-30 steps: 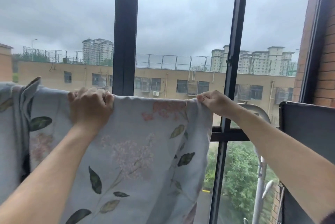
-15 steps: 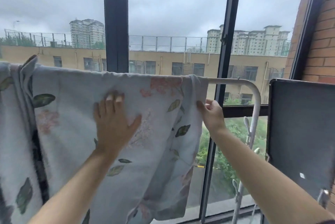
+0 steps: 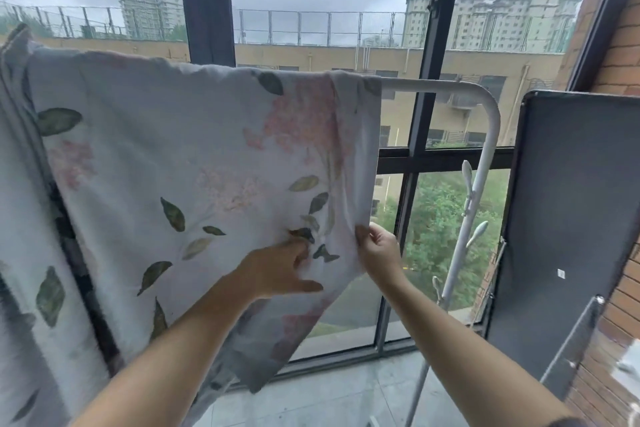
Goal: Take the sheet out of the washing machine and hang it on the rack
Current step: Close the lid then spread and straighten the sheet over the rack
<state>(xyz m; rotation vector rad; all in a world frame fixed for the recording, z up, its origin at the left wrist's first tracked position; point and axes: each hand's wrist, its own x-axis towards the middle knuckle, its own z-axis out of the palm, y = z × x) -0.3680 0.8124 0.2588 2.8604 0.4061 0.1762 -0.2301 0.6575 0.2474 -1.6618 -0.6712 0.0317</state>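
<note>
The sheet [image 3: 180, 156], pale blue-grey with pink flowers and green leaves, hangs over the top bar of the white rack [image 3: 485, 104] in front of the window. Its right edge drops down from the bar. My left hand [image 3: 280, 267] lies against the front of the sheet low down, its fingers pressing into the cloth near a small fold. My right hand [image 3: 377, 246] pinches the sheet's right edge at about the same height. The rack's bar under the sheet is hidden.
A dark flat panel [image 3: 568, 219] leans upright at the right, next to a brick wall [image 3: 623, 56]. Black window frames [image 3: 207, 1] stand behind the rack. The rack's white post carries small hooks [image 3: 467, 177]. Grey floor tiles [image 3: 346, 392] lie below.
Both hands have come down from the top bar to the sheet's lower right part. The left hand slid down and right across the cloth; the right followed the edge downward.
</note>
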